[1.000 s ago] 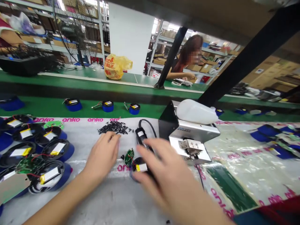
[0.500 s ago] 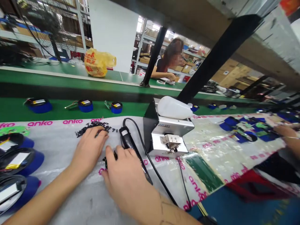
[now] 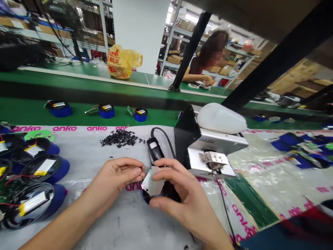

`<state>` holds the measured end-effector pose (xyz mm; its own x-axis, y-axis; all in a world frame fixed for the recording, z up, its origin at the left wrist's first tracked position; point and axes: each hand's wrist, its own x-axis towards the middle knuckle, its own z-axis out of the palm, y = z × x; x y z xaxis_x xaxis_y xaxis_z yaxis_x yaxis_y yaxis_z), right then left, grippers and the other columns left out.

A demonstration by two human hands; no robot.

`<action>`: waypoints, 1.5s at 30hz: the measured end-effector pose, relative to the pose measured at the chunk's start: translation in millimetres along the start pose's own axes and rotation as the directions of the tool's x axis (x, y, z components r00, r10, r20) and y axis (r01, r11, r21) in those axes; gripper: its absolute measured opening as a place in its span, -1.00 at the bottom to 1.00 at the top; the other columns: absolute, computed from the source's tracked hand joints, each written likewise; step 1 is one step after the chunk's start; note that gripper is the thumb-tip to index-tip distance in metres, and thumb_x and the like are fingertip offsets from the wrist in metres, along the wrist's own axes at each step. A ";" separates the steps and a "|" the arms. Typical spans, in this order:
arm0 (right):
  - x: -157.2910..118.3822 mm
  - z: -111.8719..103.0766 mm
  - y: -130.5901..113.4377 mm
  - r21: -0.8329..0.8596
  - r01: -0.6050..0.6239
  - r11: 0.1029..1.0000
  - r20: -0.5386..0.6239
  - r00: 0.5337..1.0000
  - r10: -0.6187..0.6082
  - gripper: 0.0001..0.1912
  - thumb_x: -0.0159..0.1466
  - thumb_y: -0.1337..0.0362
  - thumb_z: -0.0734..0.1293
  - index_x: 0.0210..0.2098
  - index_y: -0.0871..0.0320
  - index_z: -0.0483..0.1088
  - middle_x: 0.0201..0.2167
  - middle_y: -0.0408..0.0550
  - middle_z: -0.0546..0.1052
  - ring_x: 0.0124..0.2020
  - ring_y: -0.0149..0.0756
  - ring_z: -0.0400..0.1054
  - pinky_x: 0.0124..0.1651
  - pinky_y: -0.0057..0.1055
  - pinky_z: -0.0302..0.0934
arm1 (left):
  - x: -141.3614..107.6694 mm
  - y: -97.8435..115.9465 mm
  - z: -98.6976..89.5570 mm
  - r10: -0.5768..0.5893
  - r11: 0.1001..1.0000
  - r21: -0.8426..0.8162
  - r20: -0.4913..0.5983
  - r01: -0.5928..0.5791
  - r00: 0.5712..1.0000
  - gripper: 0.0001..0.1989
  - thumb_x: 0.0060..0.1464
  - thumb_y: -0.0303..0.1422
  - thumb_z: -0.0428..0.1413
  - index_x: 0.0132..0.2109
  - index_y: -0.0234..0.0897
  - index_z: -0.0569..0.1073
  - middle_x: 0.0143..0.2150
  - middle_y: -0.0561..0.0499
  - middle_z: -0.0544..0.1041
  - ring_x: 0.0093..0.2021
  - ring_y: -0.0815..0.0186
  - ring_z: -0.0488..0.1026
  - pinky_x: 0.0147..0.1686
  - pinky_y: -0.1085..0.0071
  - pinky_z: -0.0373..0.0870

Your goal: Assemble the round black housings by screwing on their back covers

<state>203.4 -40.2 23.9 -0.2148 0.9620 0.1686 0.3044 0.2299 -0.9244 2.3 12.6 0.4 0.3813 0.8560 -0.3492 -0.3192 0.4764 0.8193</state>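
Note:
My right hand (image 3: 179,187) curls its fingers round a whitish flat plate with cut corners (image 3: 153,182), tilted up above the mat. Under the plate shows part of a dark round housing with a blue edge (image 3: 146,197), mostly hidden. Close on its left, my left hand (image 3: 117,177) is closed in a pinch near the plate's upper edge; whatever is in its fingertips is too small to make out. A loose pile of small black pieces (image 3: 121,138) lies beyond my left hand. The black electric screwdriver (image 3: 155,150) with a cable rests behind my right hand.
Several blue round housings with batteries (image 3: 59,170) stand at the left, others on the green strip (image 3: 106,111). A silver-and-black machine (image 3: 210,149) with a white bottle (image 3: 221,118) on top stands right of the screwdriver. More blue parts (image 3: 293,149) lie further right. Another person sits across.
My left hand has come off the black pile and moved to the plate. My right hand has lifted the plate into view. The camera has turned somewhat left.

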 end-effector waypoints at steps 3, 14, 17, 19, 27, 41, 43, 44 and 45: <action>-4.4 2.8 6.4 0.026 0.000 1.000 0.033 0.999 -0.001 -0.68 0.22 0.26 0.49 -0.04 -0.16 0.52 0.18 -0.16 0.42 0.13 -0.28 0.38 0.17 -0.38 0.30 | -0.8 -1.2 0.6 -0.035 0.998 -0.040 0.069 0.038 0.997 -0.87 -0.05 -0.36 0.40 -0.29 -0.27 0.68 -0.37 0.03 0.69 -0.42 0.47 0.55 -0.40 0.65 0.44; -5.0 10.6 13.6 -0.171 0.038 0.984 -0.224 0.972 -0.077 -0.79 0.26 0.36 0.42 -0.15 -0.08 0.55 0.06 -0.15 0.50 -0.28 -0.37 0.51 -0.02 -0.33 0.49 | 3.0 -2.7 -4.2 -0.086 0.991 -0.090 0.119 0.097 0.989 -0.86 -0.08 -0.37 0.42 -0.32 -0.28 0.69 -0.39 0.03 0.69 -0.40 0.45 0.58 -0.34 0.64 0.48; -4.6 11.9 16.1 -0.099 0.035 0.994 -0.207 0.977 -0.055 -0.71 0.27 0.35 0.42 -0.05 -0.09 0.49 0.04 -0.10 0.44 -0.20 -0.34 0.50 -0.16 -0.42 0.51 | 3.1 -2.9 -3.4 -0.083 0.990 -0.102 0.109 0.095 0.991 -0.86 -0.09 -0.36 0.42 -0.32 -0.27 0.69 -0.41 0.03 0.68 -0.42 0.46 0.57 -0.37 0.65 0.47; -3.8 10.8 16.2 -0.151 0.041 0.988 -0.188 0.980 -0.070 -0.60 0.28 0.35 0.40 0.08 -0.10 0.42 -0.05 -0.08 0.41 -0.21 -0.36 0.47 -0.23 -0.48 0.48 | 2.3 -3.8 -3.3 -0.084 0.991 -0.097 0.111 0.095 0.990 -0.86 -0.08 -0.36 0.42 -0.32 -0.27 0.69 -0.40 0.02 0.68 -0.40 0.44 0.57 -0.36 0.64 0.47; -0.8 10.1 2.9 -0.154 -0.088 0.984 -0.173 0.983 0.061 -0.93 0.35 0.23 0.32 -0.27 0.06 0.40 -0.46 -0.20 0.43 -0.43 -0.43 0.32 -0.40 -0.52 0.23 | 1.6 -6.9 -2.3 -0.051 0.998 -0.033 0.119 0.055 0.992 -0.89 -0.06 -0.35 0.40 -0.33 -0.25 0.69 -0.37 0.00 0.68 -0.38 0.44 0.51 -0.35 0.59 0.42; 5.3 15.9 -5.0 0.476 -0.417 0.774 0.046 0.891 0.452 -0.66 0.21 0.07 0.48 -0.22 0.10 0.32 -0.52 -0.18 0.50 -0.55 -0.44 0.37 -0.62 -0.65 0.23 | -2.3 -4.4 -1.8 -0.066 0.998 0.025 0.109 0.063 0.992 -0.92 -0.07 -0.37 0.38 -0.33 -0.21 0.70 -0.42 0.03 0.67 -0.40 0.41 0.50 -0.31 0.52 0.42; 5.6 17.3 -4.3 0.487 -0.400 0.777 0.026 0.896 0.444 -0.65 0.20 0.09 0.49 -0.30 0.09 0.25 -0.47 -0.20 0.51 -0.49 -0.45 0.40 -0.49 -0.58 0.37 | -1.6 -3.5 -2.3 -0.074 0.997 -0.010 0.112 0.076 0.991 -0.91 -0.07 -0.36 0.38 -0.33 -0.22 0.70 -0.42 0.03 0.67 -0.39 0.40 0.52 -0.30 0.53 0.44; 5.6 17.8 -3.2 0.495 -0.389 0.777 0.024 0.900 0.435 -0.65 0.21 0.10 0.48 -0.31 0.08 0.23 -0.45 -0.21 0.51 -0.46 -0.44 0.42 -0.43 -0.56 0.41 | -1.2 -3.0 -2.5 -0.079 0.996 -0.027 0.117 0.082 0.990 -0.91 -0.07 -0.37 0.39 -0.34 -0.23 0.70 -0.41 0.03 0.67 -0.38 0.40 0.54 -0.30 0.53 0.45; 5.5 18.0 -1.9 0.504 -0.379 0.776 0.024 0.904 0.426 -0.65 0.22 0.11 0.48 -0.32 0.08 0.21 -0.43 -0.21 0.51 -0.43 -0.44 0.44 -0.39 -0.55 0.43 | -0.8 -2.6 -2.7 -0.083 0.995 -0.041 0.124 0.088 0.989 -0.91 -0.08 -0.37 0.39 -0.34 -0.24 0.70 -0.41 0.03 0.67 -0.38 0.40 0.54 -0.30 0.54 0.45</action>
<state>185.0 -38.0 20.5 -0.0864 0.9645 -0.2495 -0.1503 -0.2602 -0.9538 0.5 11.2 -2.7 0.5112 0.7821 -0.3564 -0.3197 0.5579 0.7659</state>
